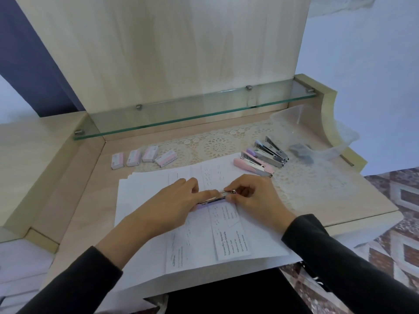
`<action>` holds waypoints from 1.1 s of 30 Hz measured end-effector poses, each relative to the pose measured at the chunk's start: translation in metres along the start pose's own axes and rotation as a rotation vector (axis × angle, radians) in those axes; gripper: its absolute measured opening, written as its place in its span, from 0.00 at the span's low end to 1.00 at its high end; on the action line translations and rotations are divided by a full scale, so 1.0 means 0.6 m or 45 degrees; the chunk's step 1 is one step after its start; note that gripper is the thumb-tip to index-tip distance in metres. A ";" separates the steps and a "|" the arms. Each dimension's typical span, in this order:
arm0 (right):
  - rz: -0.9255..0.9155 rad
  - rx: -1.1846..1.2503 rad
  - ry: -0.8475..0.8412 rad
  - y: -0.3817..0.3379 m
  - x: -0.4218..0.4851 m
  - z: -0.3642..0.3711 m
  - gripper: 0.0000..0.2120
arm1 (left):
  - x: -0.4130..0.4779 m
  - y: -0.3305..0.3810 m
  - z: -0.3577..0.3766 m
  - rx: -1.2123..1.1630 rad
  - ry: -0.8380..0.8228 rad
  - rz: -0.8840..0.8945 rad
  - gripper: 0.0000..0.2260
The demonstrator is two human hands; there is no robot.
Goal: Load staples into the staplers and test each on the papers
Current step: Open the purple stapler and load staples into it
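Presently, findings as observed:

Step in hand: judged to be loading or closing one stapler; testing on the papers appeared not yet begun for this unit.
Stapler in hand: a lilac stapler [215,198] lay on the papers [145,196] near the middle of the table [74,200], its metal magazine showing on top.
Left hand: the left hand [172,200] rested flat over the stapler's rear half, fingers [192,184] narrow and pressing it down.
Right hand: the right hand [254,196] pinched the stapler's front end, fingers [233,185] closed on the metal tip.
Staple strip: whether staples sat in the magazine could not be told.
Other staplers: a row of staplers [263,157], the nearest pink, stood open toward the right rear of the table, beside a clear plastic tub [313,134].
Staple boxes: four staple boxes [140,157] lay toward the left rear, well apart from the hands.
Next move calls for: seating the magazine fully and shutting the top, then sliding a paper edge into the mouth and pressing squarely; a misaligned strip could jam.
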State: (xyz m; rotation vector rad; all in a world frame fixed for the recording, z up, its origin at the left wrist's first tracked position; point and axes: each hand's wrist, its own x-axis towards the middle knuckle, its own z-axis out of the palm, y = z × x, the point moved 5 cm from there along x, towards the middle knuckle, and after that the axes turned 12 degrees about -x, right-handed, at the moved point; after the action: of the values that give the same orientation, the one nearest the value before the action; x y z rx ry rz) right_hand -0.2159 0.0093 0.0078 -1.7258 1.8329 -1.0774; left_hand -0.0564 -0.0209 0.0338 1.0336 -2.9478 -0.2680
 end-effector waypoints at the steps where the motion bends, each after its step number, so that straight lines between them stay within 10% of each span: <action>1: -0.003 0.003 0.004 0.000 -0.001 0.000 0.05 | 0.000 -0.001 0.000 -0.021 0.003 0.000 0.23; 14: -0.012 0.002 0.001 -0.003 0.000 0.001 0.05 | -0.032 -0.007 0.008 -0.362 0.605 0.196 0.13; 25: -0.079 -0.025 -0.001 -0.009 -0.004 0.003 0.05 | -0.036 0.002 0.000 -0.819 1.004 -0.143 0.07; 33: -0.160 -0.092 0.003 -0.015 -0.004 0.001 0.08 | -0.062 -0.039 0.018 -0.330 0.740 -0.228 0.18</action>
State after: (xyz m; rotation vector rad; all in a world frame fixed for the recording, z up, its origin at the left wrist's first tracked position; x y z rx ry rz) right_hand -0.2090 0.0119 0.0138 -1.9041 1.8058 -1.0738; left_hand -0.0136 -0.0139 0.0210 1.1074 -2.2464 -0.2828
